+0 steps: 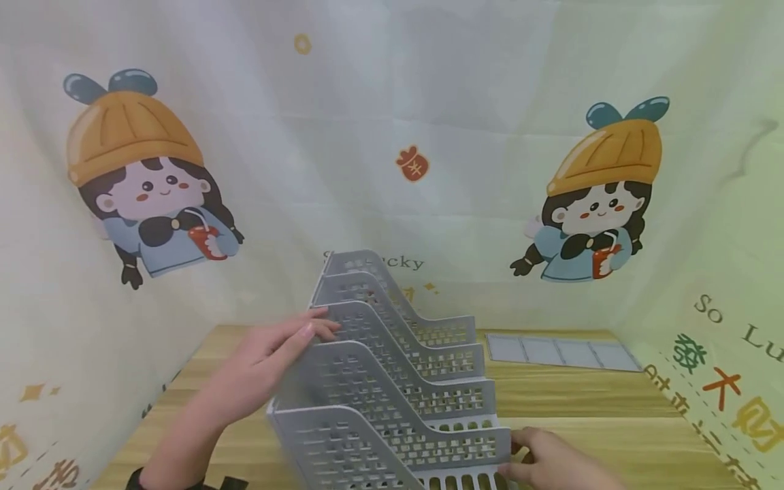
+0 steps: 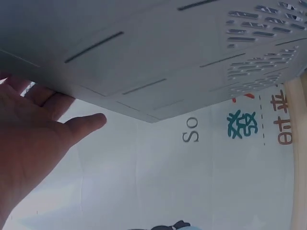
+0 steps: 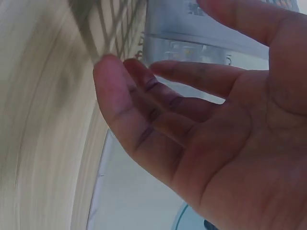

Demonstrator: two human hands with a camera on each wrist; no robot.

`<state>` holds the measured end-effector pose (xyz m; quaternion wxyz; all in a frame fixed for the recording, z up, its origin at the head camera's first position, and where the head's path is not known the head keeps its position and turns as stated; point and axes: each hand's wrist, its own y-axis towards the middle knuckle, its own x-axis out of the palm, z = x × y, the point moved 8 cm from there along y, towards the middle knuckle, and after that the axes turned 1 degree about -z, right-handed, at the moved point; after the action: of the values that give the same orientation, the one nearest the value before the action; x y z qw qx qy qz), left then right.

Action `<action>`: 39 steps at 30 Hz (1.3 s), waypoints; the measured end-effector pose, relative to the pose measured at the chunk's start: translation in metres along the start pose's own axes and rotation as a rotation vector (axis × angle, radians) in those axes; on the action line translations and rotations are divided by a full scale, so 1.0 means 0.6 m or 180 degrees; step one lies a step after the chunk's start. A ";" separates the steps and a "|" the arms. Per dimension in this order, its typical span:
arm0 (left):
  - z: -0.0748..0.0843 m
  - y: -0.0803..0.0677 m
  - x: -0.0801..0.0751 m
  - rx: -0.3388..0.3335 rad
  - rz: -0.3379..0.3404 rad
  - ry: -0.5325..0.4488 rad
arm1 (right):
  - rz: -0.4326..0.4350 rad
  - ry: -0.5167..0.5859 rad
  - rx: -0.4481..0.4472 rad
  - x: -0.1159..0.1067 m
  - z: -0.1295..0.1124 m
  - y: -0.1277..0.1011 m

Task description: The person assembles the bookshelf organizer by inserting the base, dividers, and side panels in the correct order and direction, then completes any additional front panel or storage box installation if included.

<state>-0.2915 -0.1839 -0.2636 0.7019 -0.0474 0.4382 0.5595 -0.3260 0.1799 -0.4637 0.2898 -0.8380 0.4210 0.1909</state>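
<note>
A grey plastic file rack (image 1: 398, 381) with several stepped, perforated dividers stands on the wooden table (image 1: 612, 422). My left hand (image 1: 269, 361) lies against the rack's left side, its straight fingers touching the edge of a middle divider. In the left wrist view the left hand (image 2: 33, 139) has its fingers tucked behind the edge of the rack's panel (image 2: 144, 48), with the thumb free. My right hand (image 1: 548, 463) is at the rack's low front right corner, fingertips against it. The right wrist view shows the right hand (image 3: 201, 124) with relaxed, spread fingers beside the rack (image 3: 192, 28), holding nothing.
A flat grey sheet divided into panels (image 1: 560, 352) lies at the back right of the table. Cloth printed with cartoon figures (image 1: 135, 177) hangs close behind and on both sides.
</note>
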 end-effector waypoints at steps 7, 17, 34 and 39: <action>0.016 0.013 0.044 0.0258 -0.0105 -0.0040 | -0.0018 0.0192 0.0048 0.009 -0.005 0.003; -0.006 0.095 0.028 -0.0128 0.0057 -0.0197 | -0.0019 0.0176 -0.0027 0.030 -0.034 -0.002; -0.073 0.197 0.067 -0.1138 -0.0786 0.0955 | -0.0199 0.0250 -0.0171 0.048 -0.035 0.007; -0.064 0.201 0.063 -0.1244 -0.0911 0.1268 | -0.0067 -0.0101 -0.0183 0.040 -0.037 0.009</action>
<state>-0.4133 -0.1325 -0.2616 0.6515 -0.3514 0.4402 0.5083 -0.3149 0.1488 -0.4620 0.2742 -0.8473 0.4018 0.2131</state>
